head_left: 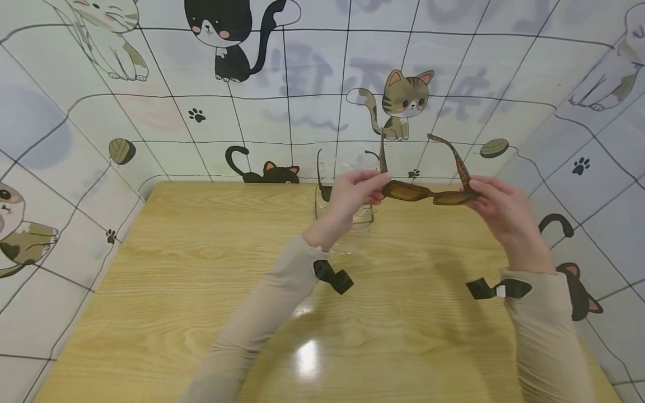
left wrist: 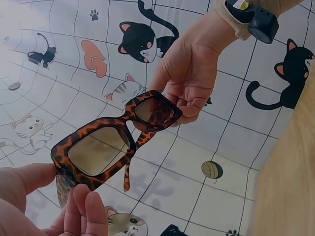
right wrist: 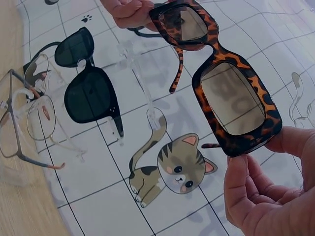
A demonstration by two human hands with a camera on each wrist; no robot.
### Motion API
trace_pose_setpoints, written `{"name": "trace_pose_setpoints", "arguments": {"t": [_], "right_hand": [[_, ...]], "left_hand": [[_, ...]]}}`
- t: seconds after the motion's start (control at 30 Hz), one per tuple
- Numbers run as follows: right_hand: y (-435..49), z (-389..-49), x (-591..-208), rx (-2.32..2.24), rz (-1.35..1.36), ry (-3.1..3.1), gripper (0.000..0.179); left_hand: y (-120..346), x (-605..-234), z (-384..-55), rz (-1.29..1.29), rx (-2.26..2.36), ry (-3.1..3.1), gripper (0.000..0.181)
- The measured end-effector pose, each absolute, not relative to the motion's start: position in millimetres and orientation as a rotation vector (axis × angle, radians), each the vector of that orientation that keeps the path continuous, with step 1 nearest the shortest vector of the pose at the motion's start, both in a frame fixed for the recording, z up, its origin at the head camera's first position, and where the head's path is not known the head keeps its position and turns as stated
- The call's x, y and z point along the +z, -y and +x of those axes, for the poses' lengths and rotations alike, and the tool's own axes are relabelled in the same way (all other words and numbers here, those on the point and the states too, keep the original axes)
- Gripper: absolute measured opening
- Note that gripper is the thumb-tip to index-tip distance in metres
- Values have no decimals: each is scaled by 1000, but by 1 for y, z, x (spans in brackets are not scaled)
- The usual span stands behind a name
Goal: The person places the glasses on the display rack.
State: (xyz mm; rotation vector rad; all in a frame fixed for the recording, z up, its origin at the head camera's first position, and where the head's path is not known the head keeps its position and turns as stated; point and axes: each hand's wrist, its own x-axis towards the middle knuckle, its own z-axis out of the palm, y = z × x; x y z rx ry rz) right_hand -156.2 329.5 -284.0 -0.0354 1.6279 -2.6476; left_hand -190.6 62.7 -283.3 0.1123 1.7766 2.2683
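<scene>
Tortoiseshell sunglasses [head_left: 407, 191] with brown lenses are held up above the far part of the table, both temples unfolded and pointing away from me. My left hand [head_left: 347, 200] pinches one end of the frame at the hinge, thumb on top. At the opposite end, my right hand [head_left: 506, 218] grips the other hinge corner between thumb and fingers. The left wrist view shows the mottled frame [left wrist: 93, 129] spanning both hands. In the right wrist view, black sunglasses [right wrist: 91, 93] sit on a clear display stand [right wrist: 142, 81], behind the held pair and apart from it.
Below the black sunglasses are thin-rimmed glasses [right wrist: 19, 145], stacked on the same stand, which my left hand partly hides in the head view. The wood-grain table [head_left: 201, 235] ends at a cat-print backdrop [head_left: 312, 117], which also rises along both sides.
</scene>
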Motion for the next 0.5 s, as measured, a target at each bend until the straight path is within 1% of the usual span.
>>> {"name": "trace_pose_setpoints", "arguments": {"t": [0.2,0.5], "right_hand": [[-314,-166,-279,-2607,-3,-1708,8],[-291,-186,-278,-2585,-21,-1683,7]], "left_hand": [[-49,-279,-194,99,2290,-1801,27],[-27,-277,-203,75,2339,-1811,29]]}}
